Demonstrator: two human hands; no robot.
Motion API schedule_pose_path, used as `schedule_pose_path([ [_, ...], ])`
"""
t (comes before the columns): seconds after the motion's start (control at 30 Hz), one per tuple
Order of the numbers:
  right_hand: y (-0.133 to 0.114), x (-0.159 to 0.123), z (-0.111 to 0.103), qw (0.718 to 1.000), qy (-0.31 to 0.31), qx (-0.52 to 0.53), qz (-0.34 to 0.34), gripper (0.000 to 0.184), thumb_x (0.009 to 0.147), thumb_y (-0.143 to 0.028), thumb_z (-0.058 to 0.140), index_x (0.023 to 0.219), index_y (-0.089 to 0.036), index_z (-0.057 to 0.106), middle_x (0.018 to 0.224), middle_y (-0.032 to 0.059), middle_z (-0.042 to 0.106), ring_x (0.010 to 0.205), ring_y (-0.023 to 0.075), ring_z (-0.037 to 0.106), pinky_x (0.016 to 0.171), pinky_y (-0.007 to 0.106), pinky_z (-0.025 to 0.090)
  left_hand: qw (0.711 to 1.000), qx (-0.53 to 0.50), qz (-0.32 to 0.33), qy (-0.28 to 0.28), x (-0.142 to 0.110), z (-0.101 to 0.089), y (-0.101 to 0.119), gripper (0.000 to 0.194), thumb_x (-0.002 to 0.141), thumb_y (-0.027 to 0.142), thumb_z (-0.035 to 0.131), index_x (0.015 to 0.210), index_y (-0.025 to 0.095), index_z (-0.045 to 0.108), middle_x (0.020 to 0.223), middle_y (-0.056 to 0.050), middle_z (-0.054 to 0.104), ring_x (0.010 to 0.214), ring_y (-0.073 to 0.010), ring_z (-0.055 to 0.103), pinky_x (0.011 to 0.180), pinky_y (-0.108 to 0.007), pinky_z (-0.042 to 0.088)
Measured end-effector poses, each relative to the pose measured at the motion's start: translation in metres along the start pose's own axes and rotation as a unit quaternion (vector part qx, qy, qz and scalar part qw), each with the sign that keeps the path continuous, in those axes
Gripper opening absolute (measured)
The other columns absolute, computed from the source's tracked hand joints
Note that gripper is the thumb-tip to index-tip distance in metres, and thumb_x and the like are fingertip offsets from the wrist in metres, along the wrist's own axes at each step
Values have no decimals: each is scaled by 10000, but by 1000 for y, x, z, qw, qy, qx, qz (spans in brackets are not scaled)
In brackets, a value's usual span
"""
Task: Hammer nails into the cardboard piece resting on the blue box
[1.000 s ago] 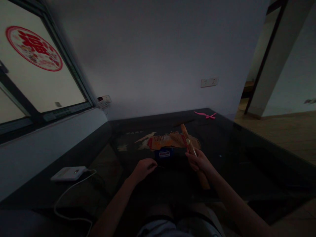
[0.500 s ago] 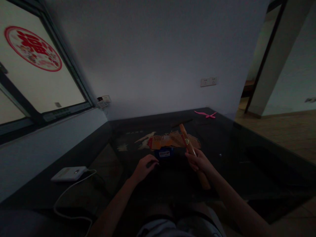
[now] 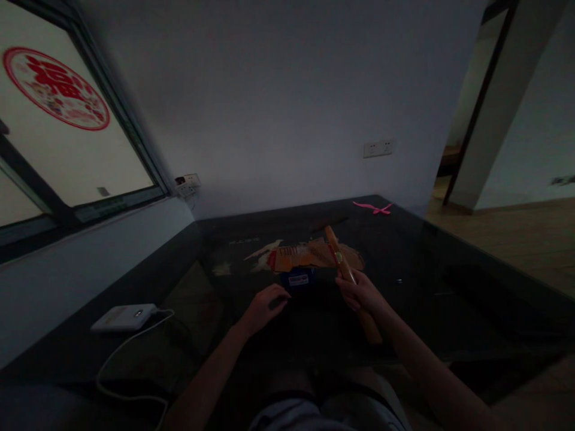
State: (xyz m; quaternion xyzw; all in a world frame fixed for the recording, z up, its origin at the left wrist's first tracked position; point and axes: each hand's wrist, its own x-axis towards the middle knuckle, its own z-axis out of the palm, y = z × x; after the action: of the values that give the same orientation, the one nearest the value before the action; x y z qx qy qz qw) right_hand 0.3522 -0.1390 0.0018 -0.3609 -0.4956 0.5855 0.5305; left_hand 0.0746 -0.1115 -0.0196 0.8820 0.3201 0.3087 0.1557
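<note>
My right hand (image 3: 359, 291) is closed around a long orange-brown stick (image 3: 340, 257) with a small round gold emblem, its exact kind unclear. The stick slants, its narrow end up and away from me, its wider end low near my wrist. My left hand (image 3: 266, 305) is just above the black table, fingers loosely curved and thumb apart, with nothing visible in it. Beyond its fingertips is a small blue box or packet (image 3: 299, 279) with a pale label. Behind that lies a torn orange-and-brown cardboard piece (image 3: 296, 256), partly covered by the stick.
On the black table (image 3: 202, 335), a white power bank (image 3: 121, 317) with a white cable (image 3: 112, 359) lies at the left. A pink ribbon-like strip (image 3: 372, 208) lies near the far right corner, and a thin dark stick (image 3: 330, 224) nearer the middle. Walls border the far and left sides.
The view shifts slightly. My left hand's fingers shift a little and curve downward near the blue box. My right hand keeps the stick at nearly the same slant.
</note>
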Motion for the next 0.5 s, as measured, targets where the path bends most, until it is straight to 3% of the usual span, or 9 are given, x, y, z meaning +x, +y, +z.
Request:
schedule_pose_path([
  [0.2, 1, 1, 0, 1000, -7, 4, -2, 355, 676, -385, 678, 794, -214, 391, 339, -151, 384, 206, 33, 277, 218, 140, 249, 998, -15, -47, -38, -2, 3, 0, 174, 824, 238, 546, 975, 184, 612, 930, -28, 668, 846, -132, 619, 793, -248, 469],
  [0.33, 2, 2, -1, 1000, -1, 2, -2, 354, 672, -380, 683, 787, -215, 391, 347, -152, 386, 205, 31, 276, 215, 140, 250, 997, -7, -42, -63, -2, 6, -1, 136, 816, 245, 563, 909, 189, 643, 898, -18, 679, 824, -129, 626, 771, -237, 469],
  [0.5, 2, 1, -1, 1000, 2, 4, 0, 345, 674, -378, 681, 793, -213, 402, 344, -151, 384, 207, 31, 276, 218, 140, 247, 999, -10, -20, -34, 1, 1, 5, 162, 835, 238, 538, 945, 193, 647, 923, -34, 675, 845, -128, 624, 777, -242, 479],
])
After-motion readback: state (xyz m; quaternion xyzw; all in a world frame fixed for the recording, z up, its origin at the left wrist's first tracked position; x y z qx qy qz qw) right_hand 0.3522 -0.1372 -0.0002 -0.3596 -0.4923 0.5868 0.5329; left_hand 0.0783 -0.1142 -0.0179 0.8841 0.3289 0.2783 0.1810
